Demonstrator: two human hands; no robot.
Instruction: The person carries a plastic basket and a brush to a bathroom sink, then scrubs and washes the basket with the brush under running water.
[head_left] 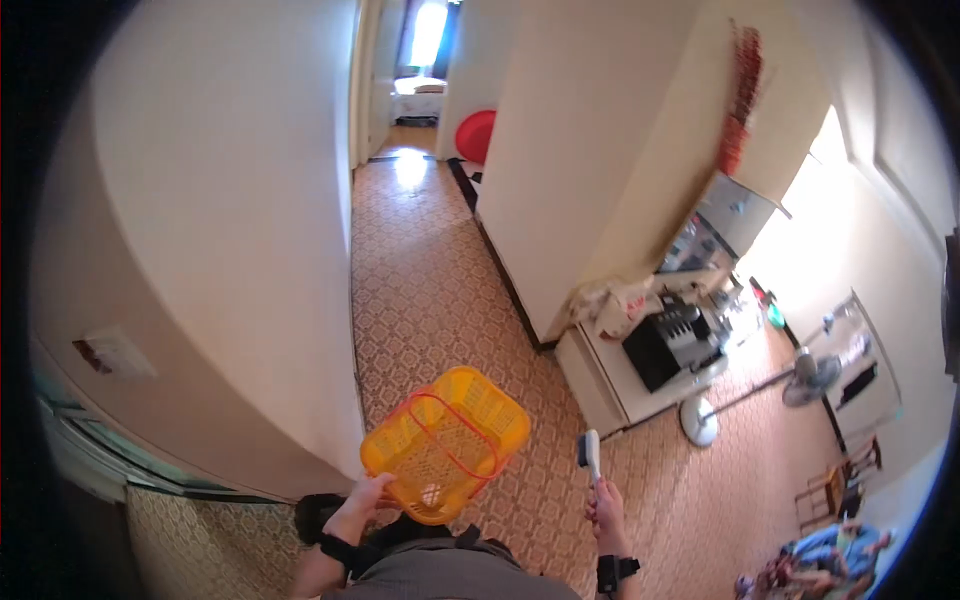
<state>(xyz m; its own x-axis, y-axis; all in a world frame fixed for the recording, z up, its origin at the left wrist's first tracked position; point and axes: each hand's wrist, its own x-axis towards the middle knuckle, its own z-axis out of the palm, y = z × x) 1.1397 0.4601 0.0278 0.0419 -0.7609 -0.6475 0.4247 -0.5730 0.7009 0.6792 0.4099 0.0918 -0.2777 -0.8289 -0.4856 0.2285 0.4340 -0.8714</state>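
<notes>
In my left hand (pixel 368 494) is the near-left rim of a yellow plastic basket (pixel 480 487), held in front of my body. A thin red handle (pixel 466 458) crosses over the basket's opening, and its lattice bottom lets the floor pattern show through; I see nothing lying in it. Off to the right, my right hand (pixel 606 502) is closed round the handle of a scrubbing brush (pixel 592 452). The brush is white with dark bristles and points up and to the left, apart from the basket. Black bands circle both wrists.
A low white cabinet (pixel 588 385) with a black appliance (pixel 653 352) and bags stands at the right. Beyond it is a standing fan (pixel 700 422). The tiled corridor floor (pixel 415 270) runs ahead between walls, past a red round object (pixel 477 137). Chairs (pixel 825 492) stand far right.
</notes>
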